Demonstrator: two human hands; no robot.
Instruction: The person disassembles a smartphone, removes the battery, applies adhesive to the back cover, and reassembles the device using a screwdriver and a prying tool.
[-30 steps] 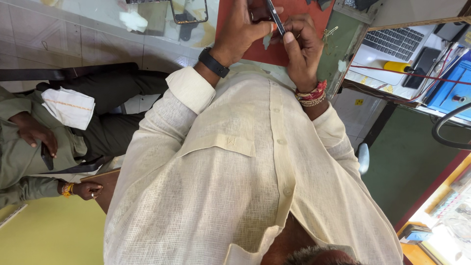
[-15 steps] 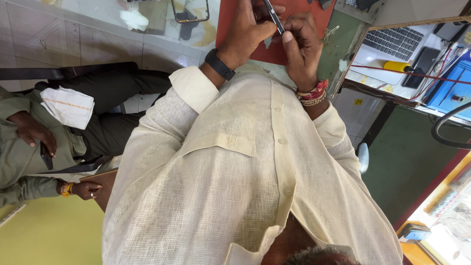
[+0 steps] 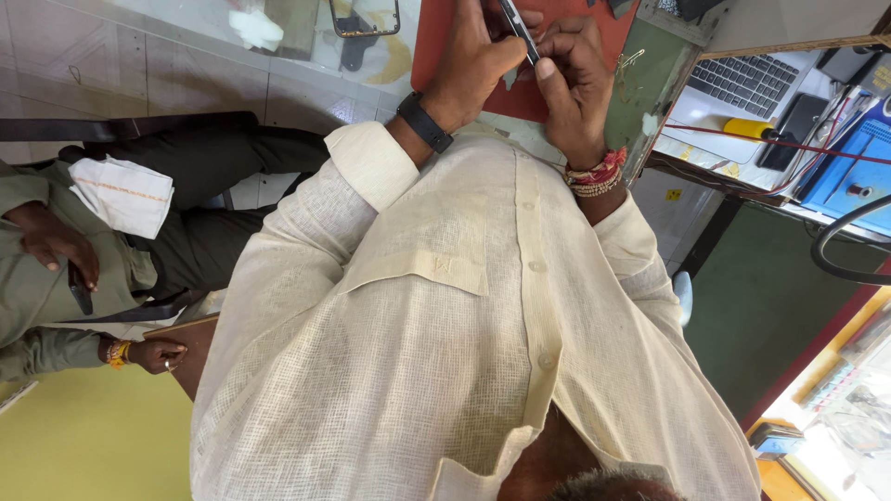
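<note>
Pinching a thin dark phone [image 3: 513, 20] edge-on between both hands, I keep it just above the red mat [image 3: 436, 56] on the surface; my left hand [image 3: 577, 79] grips one long edge and my right hand [image 3: 473, 60] clamps the other. It looks light, stiff and slick, probably fragile across the flat faces, so I judge the rigid side frame the safest hold.

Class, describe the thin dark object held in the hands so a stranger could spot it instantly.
Find the red mat at the top. Above it, the left hand and right hand pinch a slim black phone edge-on, unlike the flat phone frame lying nearby.
</note>
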